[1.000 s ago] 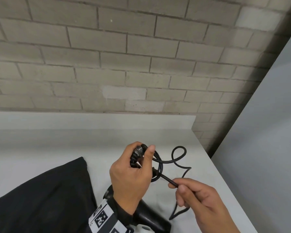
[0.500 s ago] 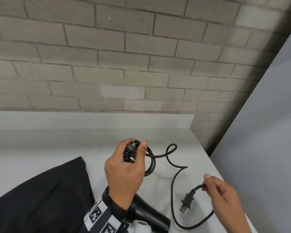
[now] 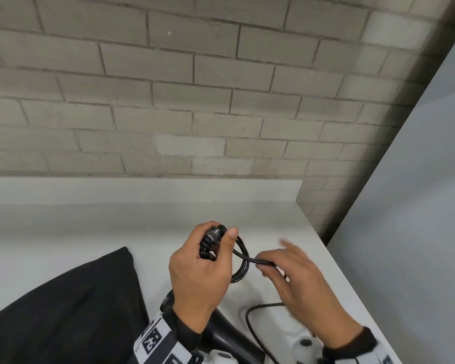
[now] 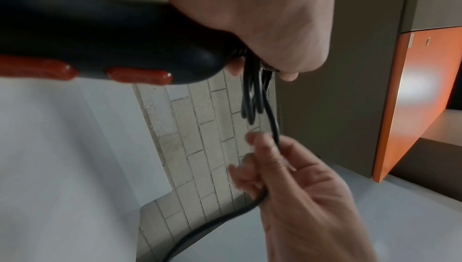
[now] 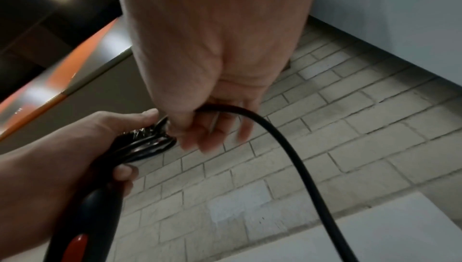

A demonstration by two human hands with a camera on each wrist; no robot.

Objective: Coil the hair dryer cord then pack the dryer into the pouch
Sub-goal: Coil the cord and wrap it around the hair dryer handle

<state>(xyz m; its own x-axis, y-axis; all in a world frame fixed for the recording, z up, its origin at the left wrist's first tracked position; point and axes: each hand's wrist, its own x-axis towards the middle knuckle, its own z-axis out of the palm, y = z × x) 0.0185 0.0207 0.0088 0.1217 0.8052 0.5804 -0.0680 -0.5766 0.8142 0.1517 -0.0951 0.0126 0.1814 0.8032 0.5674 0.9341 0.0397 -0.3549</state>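
Above the table, my left hand is gripping the hair dryer handle end with coiled cord loops; just beside it, my right hand is pinching the loose cord. I am seeing the pouch lying left of the dryer.

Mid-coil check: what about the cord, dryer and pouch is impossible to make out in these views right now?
- Plug: out of sight in every view; the cord runs off the head view's bottom edge.
- Hair dryer barrel: cut off by the left wrist frame; left hand and wrist cover it in the head view.
- Right hand fingertips: motion-blurred, so the grip is unclear.
- Pouch opening: cropped at the bottom edge.
- Loop count: hidden inside the left hand.
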